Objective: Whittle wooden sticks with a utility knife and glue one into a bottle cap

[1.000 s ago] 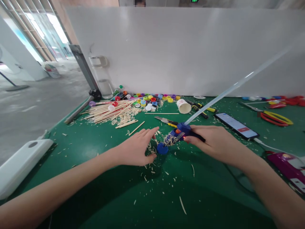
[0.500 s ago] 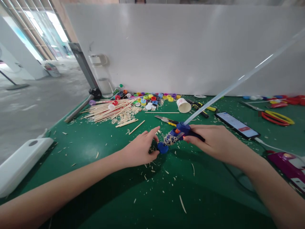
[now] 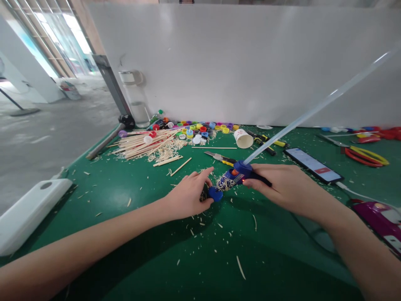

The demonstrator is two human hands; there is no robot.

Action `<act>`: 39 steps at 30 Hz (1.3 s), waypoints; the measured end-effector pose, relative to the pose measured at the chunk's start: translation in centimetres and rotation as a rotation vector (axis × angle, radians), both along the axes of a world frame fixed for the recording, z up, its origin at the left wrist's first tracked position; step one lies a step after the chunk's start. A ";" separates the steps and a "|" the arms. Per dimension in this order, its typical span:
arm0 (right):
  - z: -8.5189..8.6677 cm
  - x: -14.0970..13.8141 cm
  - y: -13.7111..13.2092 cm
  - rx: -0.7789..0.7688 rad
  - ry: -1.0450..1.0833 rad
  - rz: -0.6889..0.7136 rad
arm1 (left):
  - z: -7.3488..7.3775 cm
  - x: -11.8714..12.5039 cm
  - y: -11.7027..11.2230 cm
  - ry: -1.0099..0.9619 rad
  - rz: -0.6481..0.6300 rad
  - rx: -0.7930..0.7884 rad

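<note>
My right hand (image 3: 282, 182) is wrapped round the handle of a blue hot glue gun (image 3: 242, 170). A long clear glue stick (image 3: 291, 125) sticks out of its back end, up to the right. Wood shavings cling to the gun's front, and its nozzle points down at a blue bottle cap (image 3: 215, 194) on the table. My left hand (image 3: 188, 196) rests beside the cap, thumb and curled fingers at its left edge, index finger stretched out above. Part of the cap's far left side is hidden by these fingers.
Behind lie a utility knife (image 3: 219, 157), a paper cup (image 3: 243, 139) on its side, pliers, many coloured caps and a pile of wooden sticks (image 3: 144, 144). At right are a phone (image 3: 313, 164), scissors (image 3: 365, 155) and a purple power strip (image 3: 380, 221). A white board (image 3: 234, 62) stands behind.
The whole view has shifted slightly. My left thumb and index finger have moved a little right, the thumb closer against the cap. The glue gun stays over the cap.
</note>
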State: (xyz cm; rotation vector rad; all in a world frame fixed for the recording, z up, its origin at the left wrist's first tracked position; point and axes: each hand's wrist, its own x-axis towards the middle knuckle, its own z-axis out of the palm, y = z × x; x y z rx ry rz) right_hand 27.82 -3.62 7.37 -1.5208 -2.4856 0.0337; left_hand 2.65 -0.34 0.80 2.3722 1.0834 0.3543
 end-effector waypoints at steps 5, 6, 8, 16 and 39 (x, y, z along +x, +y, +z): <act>0.0 0.0 -0.1 0.012 -0.026 0.016 | -0.1 0.1 0.1 0.001 0.012 0.009; 0.1 -0.1 -0.1 0.014 -0.027 0.016 | -0.1 0.1 0.1 0.004 0.012 0.002; 0.1 -0.1 -0.2 0.017 -0.029 0.018 | -0.1 0.2 0.0 0.006 0.012 -0.007; 0.2 -0.1 -0.2 0.029 -0.040 0.049 | -0.1 0.2 -0.1 -0.006 0.024 -0.014; 1.4 -0.5 0.8 -0.065 -0.081 0.110 | -0.4 0.4 -0.2 -0.030 0.048 0.018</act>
